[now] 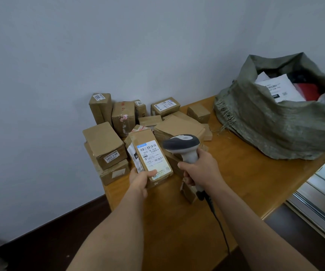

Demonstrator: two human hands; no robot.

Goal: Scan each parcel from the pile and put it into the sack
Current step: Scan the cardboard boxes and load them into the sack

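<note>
Parcel [151, 157] is gripped label-up at its near end by the left hand [140, 179] so the scanner [183, 148], clasped in the right hand [200, 169], can read its barcode.

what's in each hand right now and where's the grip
Left hand holds a labelled parcel by its near bottom end. Right hand grips the scanner by its handle.

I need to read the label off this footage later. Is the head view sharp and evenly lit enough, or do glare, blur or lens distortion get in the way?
Head view: soft, even light with no hard shadows; the label on the held parcel shows sharp large print, small text unreadable, a faint sheen near its lower edge; wide-angle bending curves the table edge and stretches the forearms.
</note>
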